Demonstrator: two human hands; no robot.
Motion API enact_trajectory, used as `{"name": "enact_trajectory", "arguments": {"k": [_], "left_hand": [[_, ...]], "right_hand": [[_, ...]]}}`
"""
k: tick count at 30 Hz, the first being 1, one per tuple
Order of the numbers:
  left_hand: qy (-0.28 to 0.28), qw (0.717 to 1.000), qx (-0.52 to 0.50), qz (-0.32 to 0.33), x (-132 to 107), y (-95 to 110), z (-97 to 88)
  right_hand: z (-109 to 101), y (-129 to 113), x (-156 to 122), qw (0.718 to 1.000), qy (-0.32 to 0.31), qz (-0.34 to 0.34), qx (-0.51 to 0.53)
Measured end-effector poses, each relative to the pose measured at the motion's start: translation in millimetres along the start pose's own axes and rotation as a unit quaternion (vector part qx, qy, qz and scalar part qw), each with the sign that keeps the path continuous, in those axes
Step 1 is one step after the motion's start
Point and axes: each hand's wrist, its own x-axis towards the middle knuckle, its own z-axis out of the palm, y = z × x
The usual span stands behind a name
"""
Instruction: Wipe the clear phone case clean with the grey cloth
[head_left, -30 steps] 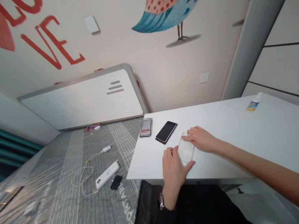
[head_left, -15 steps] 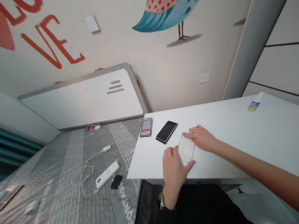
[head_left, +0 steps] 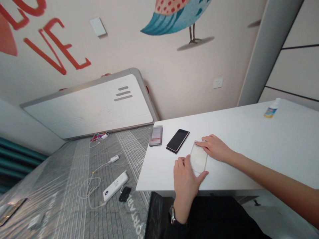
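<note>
A clear phone case (head_left: 198,160) lies flat on the white table (head_left: 239,132), near its front edge. My left hand (head_left: 185,174) grips it from the left, with the thumb along the near end and the fingers at the left side. My right hand (head_left: 215,147) holds its far right corner, the index finger reaching over the far end. What is under that fingertip is too small to make out. Just left of the case, a black-screened smartphone (head_left: 178,141) rests on the table, apart from both hands.
A blurred-out flat item (head_left: 156,136) sits at the table's left edge. At the far right stands a small white bottle (head_left: 272,109) with a coloured label. On the plastic-covered bed (head_left: 72,179) to the left are a white power bank (head_left: 116,186), a cable and a black object (head_left: 125,194).
Both hands and the phone case have stayed practically in place. Only the view has shifted very slightly.
</note>
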Motion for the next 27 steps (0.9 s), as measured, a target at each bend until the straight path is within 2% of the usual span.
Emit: {"name": "enact_trajectory", "arguments": {"k": [6,18,22,24,27], "left_hand": [[-0.009,1.000,0.001,0.012,-0.4,2.2,-4.4],[0.000,0.999,0.032,0.024,0.4,0.7,-0.3],[-0.002,1.000,0.019,0.017,-0.1,1.9,-1.8],[0.004,1.000,0.006,0.016,-0.6,1.4,-1.2],[0.016,0.999,-0.021,0.019,-0.8,-0.4,1.5]], "right_hand": [[3.2,1.5,-0.4,1.000,0.011,0.002,0.006],[3.5,4.2,1.2,1.000,0.017,0.002,0.024],[-0.8,-10.4,-3.6,0.999,0.012,-0.005,0.031],[-6.0,-25.6,-11.0,0.997,-0.005,-0.050,0.051],[-18.2,-37.1,-20.4,0.976,-0.073,-0.168,0.121]]}}
